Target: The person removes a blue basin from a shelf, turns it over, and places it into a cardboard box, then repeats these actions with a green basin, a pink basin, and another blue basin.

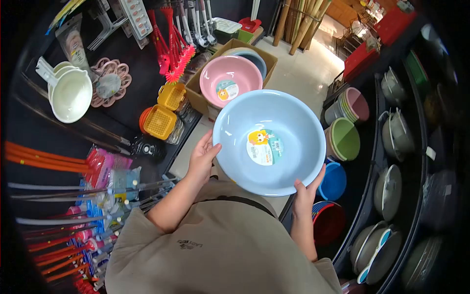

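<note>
A round light-blue plastic basin (293,122) is held up in front of my body, tilted so its inside faces me. On its bottom is a round sticker (264,147) with a yellow cartoon figure. My left hand (201,156) grips the rim at the left, thumb over the edge. At the lower right, my right hand (308,192) pinches the rim with its fingers underneath, partly hidden. Just beyond, a pink basin (245,73) with a similar sticker rests on a cardboard box (268,54), in which a grey-blue basin (259,60) is partly visible.
On the right, shelves hold green buckets (346,139), a blue bucket (334,181), red basins (329,223) and metal pans (389,191). Yellow baskets (160,122), white ladles (72,95) and brushes (180,63) line the left wall. Mop handles (54,220) jut out lower left.
</note>
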Available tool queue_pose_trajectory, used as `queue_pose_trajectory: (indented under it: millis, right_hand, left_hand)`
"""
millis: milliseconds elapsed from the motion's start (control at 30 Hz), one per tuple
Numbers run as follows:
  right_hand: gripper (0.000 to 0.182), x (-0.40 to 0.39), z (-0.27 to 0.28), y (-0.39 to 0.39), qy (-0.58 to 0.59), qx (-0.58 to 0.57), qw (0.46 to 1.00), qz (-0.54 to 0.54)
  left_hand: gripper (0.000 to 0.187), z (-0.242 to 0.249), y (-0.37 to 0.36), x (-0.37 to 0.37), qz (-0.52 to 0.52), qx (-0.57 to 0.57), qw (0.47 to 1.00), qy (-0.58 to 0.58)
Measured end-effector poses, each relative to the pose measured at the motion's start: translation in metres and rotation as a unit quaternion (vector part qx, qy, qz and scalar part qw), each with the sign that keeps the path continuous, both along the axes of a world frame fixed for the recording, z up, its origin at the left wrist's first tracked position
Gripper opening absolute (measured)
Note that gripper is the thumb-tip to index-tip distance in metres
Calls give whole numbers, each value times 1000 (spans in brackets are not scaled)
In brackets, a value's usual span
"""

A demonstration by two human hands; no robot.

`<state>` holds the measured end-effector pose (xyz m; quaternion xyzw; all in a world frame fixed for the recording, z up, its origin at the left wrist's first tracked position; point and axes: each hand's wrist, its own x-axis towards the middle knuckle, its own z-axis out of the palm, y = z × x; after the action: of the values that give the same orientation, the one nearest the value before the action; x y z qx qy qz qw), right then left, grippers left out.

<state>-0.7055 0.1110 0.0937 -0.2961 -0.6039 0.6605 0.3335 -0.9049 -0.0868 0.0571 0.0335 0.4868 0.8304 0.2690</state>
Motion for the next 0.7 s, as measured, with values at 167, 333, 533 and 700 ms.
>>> queue_pose_trajectory:
  millis: [167,333,533,700]
  right_hand:
    - [93,-29,-2,9,-5,11,1000,-5]
    - [96,-115,1,-18,16,28,999,38]
    - [93,-165,-20,-20,20,27,995,98]
    - [90,-193,-39,-6,-16,-5,995,101]
  left_hand:
    - [57,12,16,-41,20,-48,997,50]
    - [50,-4,-25,-111,-33,-82,996,6]
    - [58,-42,-40,-153,23,-126,991,-32]
    - [64,-56,-31,-172,28,-126,991,-39]
